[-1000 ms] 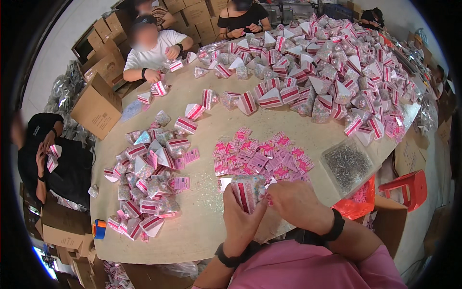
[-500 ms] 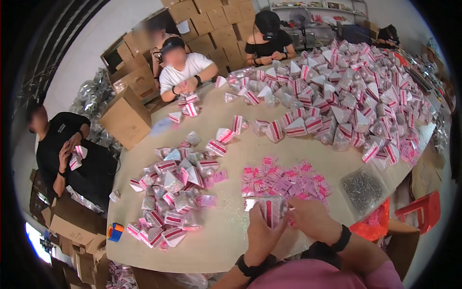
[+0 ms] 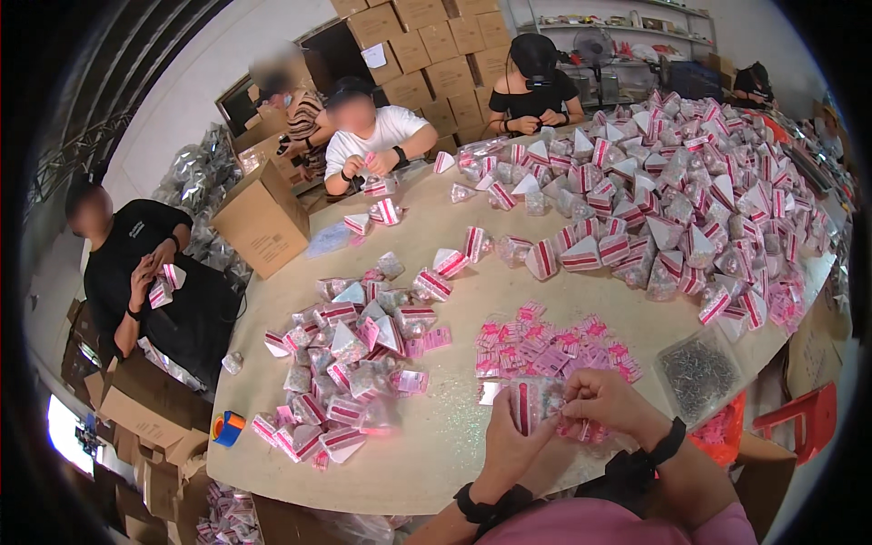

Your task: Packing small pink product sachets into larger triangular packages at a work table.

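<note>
View tilts up since 1.0 s ago: hands sit lower in frame. Right hand now pinches the small clear packet top; left hand supports below.

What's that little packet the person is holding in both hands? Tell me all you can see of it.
The packet is a small clear plastic bag with a red-and-white striped card at its top, like those heaped on the table. It looks soft, crinkly and filled with tiny pale bits. It is held just above the table's near edge; the left hand grips it from below, and the right hand pinches its right side.
</note>
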`<state>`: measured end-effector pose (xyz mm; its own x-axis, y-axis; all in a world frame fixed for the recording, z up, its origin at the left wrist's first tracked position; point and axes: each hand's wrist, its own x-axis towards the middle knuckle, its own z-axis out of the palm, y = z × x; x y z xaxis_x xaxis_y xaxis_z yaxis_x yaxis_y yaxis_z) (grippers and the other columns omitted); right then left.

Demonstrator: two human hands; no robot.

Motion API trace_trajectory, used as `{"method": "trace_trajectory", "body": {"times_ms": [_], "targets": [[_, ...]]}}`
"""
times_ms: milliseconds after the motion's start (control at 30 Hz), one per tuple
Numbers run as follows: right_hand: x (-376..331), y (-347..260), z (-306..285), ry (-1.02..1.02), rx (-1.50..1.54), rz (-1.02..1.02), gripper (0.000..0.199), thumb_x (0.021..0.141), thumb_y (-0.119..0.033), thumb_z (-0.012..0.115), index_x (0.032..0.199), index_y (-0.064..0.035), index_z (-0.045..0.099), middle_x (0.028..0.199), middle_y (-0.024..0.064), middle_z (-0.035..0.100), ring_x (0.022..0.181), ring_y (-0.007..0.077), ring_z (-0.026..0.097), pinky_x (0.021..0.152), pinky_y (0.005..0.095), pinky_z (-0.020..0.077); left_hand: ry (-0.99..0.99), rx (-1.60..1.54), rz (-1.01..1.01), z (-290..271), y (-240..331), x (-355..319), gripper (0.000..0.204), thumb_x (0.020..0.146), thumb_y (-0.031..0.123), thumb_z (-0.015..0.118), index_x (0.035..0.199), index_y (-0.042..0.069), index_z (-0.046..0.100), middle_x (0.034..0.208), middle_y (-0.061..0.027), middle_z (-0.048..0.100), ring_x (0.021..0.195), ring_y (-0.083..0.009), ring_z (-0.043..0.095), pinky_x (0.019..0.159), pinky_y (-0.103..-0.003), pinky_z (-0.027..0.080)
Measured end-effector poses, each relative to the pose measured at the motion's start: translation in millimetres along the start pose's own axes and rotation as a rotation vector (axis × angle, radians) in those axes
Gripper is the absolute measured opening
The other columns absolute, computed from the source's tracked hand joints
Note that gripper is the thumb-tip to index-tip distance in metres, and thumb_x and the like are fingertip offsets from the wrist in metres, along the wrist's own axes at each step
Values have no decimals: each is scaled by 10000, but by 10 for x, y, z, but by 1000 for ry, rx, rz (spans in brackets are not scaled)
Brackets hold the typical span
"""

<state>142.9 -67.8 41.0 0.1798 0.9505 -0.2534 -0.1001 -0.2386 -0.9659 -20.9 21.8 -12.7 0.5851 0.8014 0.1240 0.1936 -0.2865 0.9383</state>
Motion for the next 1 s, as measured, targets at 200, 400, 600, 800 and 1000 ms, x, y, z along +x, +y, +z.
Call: {"method": "trace_trajectory", "body": {"times_ms": [200,400,600,800,1000], "targets": [[151,274,93,27,111,-4,126,851,-104,637,802,-12,567,694,42,595,569,82,563,474,233,455,-16,-54,-60,-9,-312,51,601,757,160,717,1226,-32,394,1073,-128,547,955,-171,566,815,-292,478],[13,185,79,67,129,161,130,850,-113,633,923,-21,579,681,55,607,523,89,560,444,219,428,16,-543,-437,-385,-391,206,382,819,197,671,1105,12,497,896,-58,577,715,-140,594,566,-256,475],[-234,439,-301,87,176,134,144,856,-74,569,980,-2,565,708,57,615,513,111,576,480,239,464,289,560,-33,-1955,-550,909,340,821,143,661,1127,34,563,1044,-62,589,934,-239,573,743,-347,467],[-600,333,-793,358,41,6,108,854,-125,570,907,-34,591,664,31,605,527,88,573,447,216,429,513,-1,-5,-2419,-779,1032,386,864,233,613,1177,32,510,982,-14,561,890,-119,505,784,-239,395],[-891,849,-1730,628,-860,32,152,754,-82,577,889,-12,589,737,133,608,635,249,615,590,361,500,152,-234,-170,-1299,-824,408,254,864,100,591,1100,5,592,1019,-24,595,938,-128,548,795,-262,450]]}}
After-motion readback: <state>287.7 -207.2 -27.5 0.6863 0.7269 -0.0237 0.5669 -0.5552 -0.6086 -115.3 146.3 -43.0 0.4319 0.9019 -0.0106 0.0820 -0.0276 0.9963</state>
